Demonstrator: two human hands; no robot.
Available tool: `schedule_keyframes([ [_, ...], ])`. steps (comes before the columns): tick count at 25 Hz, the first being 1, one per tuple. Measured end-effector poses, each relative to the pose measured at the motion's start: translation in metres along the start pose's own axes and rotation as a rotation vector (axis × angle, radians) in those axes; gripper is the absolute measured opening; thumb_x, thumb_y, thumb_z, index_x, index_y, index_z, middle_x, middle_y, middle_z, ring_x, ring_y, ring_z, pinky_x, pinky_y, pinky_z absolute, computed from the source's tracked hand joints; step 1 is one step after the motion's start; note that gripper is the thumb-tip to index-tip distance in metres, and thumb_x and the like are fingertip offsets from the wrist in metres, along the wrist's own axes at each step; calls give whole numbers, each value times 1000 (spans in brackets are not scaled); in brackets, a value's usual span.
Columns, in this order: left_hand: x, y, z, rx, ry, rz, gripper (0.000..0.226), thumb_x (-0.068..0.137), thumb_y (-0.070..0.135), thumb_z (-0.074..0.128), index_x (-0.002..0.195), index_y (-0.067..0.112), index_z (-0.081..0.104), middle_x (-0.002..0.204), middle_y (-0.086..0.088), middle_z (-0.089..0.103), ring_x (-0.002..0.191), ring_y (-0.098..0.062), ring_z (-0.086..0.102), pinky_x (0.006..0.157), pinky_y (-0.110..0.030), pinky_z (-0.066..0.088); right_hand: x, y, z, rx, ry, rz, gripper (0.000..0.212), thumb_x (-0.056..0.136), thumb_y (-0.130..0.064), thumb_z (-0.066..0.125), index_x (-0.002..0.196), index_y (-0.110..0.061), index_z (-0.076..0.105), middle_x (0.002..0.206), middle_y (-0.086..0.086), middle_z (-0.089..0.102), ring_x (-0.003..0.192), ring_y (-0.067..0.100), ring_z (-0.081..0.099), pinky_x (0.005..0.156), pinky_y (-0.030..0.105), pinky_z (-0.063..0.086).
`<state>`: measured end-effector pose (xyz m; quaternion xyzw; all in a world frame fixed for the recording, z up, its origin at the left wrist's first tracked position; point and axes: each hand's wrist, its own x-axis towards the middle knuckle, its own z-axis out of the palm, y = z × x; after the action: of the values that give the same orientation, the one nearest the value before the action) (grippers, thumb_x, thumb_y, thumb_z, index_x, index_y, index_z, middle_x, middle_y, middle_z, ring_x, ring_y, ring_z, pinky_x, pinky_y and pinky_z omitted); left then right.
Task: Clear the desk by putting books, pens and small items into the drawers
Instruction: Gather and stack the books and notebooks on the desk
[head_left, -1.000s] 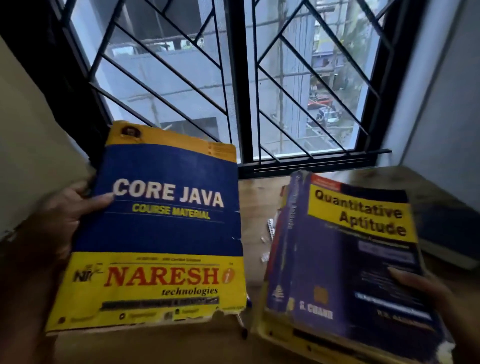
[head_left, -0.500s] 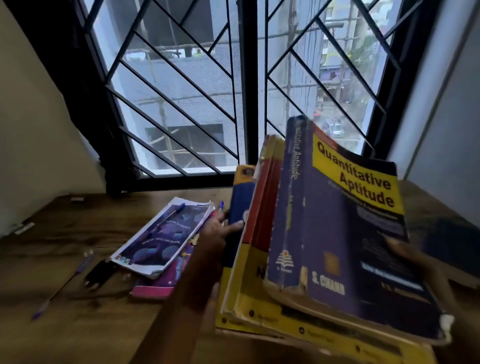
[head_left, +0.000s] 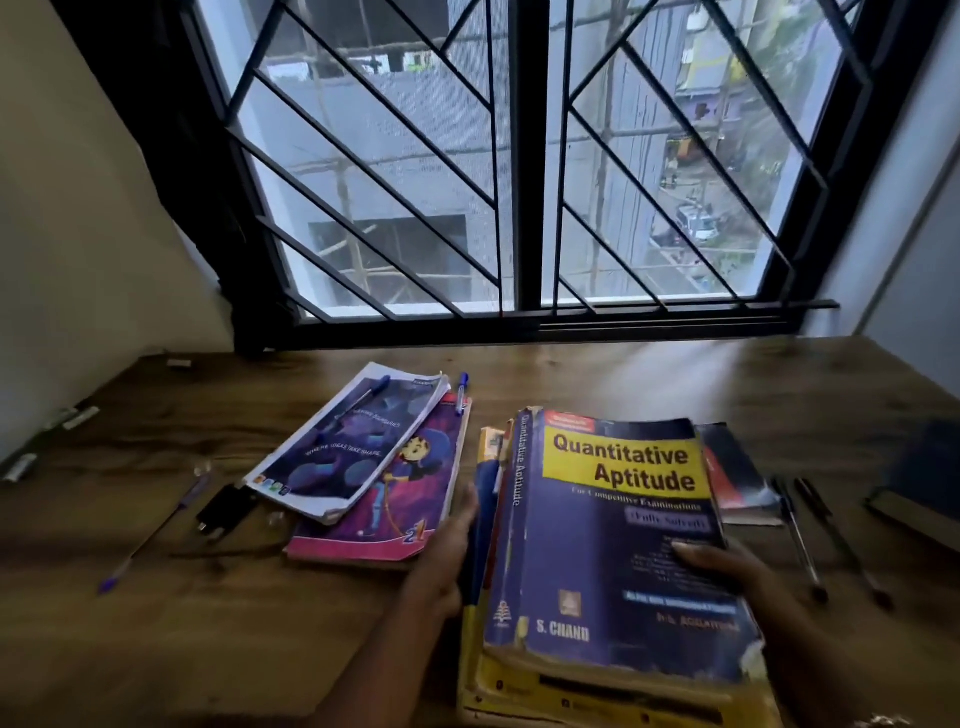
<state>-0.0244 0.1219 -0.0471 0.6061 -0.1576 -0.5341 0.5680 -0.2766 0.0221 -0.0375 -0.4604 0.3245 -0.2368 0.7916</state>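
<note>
A stack of books lies flat on the wooden desk (head_left: 597, 379), topped by the purple and yellow Quantitative Aptitude book (head_left: 608, 540). Under it sits the blue and yellow Core Java book (head_left: 485, 519). My left hand (head_left: 449, 556) grips the stack's left edge. My right hand (head_left: 727, 571) rests on the top cover with the thumb across it, holding the stack's right side. To the left lie two notebooks, a white-edged one (head_left: 343, 447) on a pink one (head_left: 415, 493), with a blue pen (head_left: 461, 392) on them.
A purple pen (head_left: 150, 535) and a black charger (head_left: 226, 506) lie at the left. A red and black book (head_left: 737, 478), two dark pens (head_left: 802, 540) and a dark book (head_left: 919, 483) lie at the right. A barred window (head_left: 519, 182) backs the desk.
The Core Java book went from my left hand under the Quantitative Aptitude book. The stack, tilted up half a second ago, now lies flat on the desk with both hands on it.
</note>
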Motion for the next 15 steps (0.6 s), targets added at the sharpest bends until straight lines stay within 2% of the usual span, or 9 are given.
schedule_keyframes([
  [1, -1, 2, 2, 6, -43, -1, 47, 86, 57, 47, 105, 18, 66, 96, -9, 73, 87, -24, 69, 81, -39, 53, 0, -1, 2, -18, -11, 17, 86, 24, -19, 92, 102, 3, 62, 88, 29, 69, 69, 40, 68, 57, 40, 57],
  [3, -5, 5, 7, 28, -105, 14, 51, 79, 59, 59, 106, 17, 66, 96, -9, 74, 86, -25, 71, 80, -38, 55, 9, -3, 3, -59, -19, 49, 76, 44, -15, 85, 112, 0, 56, 99, 29, 67, 81, 42, 67, 65, 42, 58],
  [5, -7, 10, 10, 57, -163, 58, 48, 75, 43, 73, 111, 12, 63, 98, -13, 73, 84, -27, 71, 73, -36, 58, 10, -5, 10, -131, 6, 38, 70, 51, -16, 79, 115, -5, 53, 102, 24, 68, 87, 40, 68, 66, 39, 58],
  [7, -8, 10, 11, 82, -145, 88, 36, 73, 17, 76, 105, 9, 62, 89, -13, 73, 70, -24, 71, 58, -30, 58, 10, -6, 14, -239, 42, 0, 66, 55, -19, 77, 115, -8, 52, 99, 18, 71, 88, 33, 69, 65, 33, 57],
  [8, -10, 10, 12, 76, -132, 90, 41, 68, 11, 78, 105, 7, 61, 86, -14, 73, 65, -24, 70, 54, -29, 56, 12, -5, 13, -276, 56, -24, 64, 56, -21, 75, 115, -9, 52, 99, 15, 71, 86, 30, 70, 65, 31, 58],
  [10, -14, 9, 14, 40, -129, 134, 58, 56, 10, 75, 112, 5, 58, 90, -18, 71, 64, -26, 70, 52, -30, 56, 8, -5, 11, -349, 104, -69, 70, 54, -32, 79, 115, -10, 52, 100, 13, 70, 86, 26, 71, 68, 31, 58],
  [12, -17, 7, 16, 13, -147, 232, 67, 50, 13, 77, 113, 5, 58, 94, -20, 70, 68, -30, 70, 54, -34, 57, 2, -1, 3, -391, 145, -117, 88, 40, -45, 84, 115, -11, 52, 102, 12, 69, 85, 23, 71, 66, 30, 57],
  [15, -32, 7, 18, -27, -199, 382, 68, 41, 20, 78, 107, 8, 63, 89, -18, 72, 69, -31, 69, 56, -37, 57, -11, 0, 1, -233, 95, -118, 102, 25, -45, 89, 115, -17, 51, 97, 13, 70, 84, 30, 70, 61, 33, 56],
])
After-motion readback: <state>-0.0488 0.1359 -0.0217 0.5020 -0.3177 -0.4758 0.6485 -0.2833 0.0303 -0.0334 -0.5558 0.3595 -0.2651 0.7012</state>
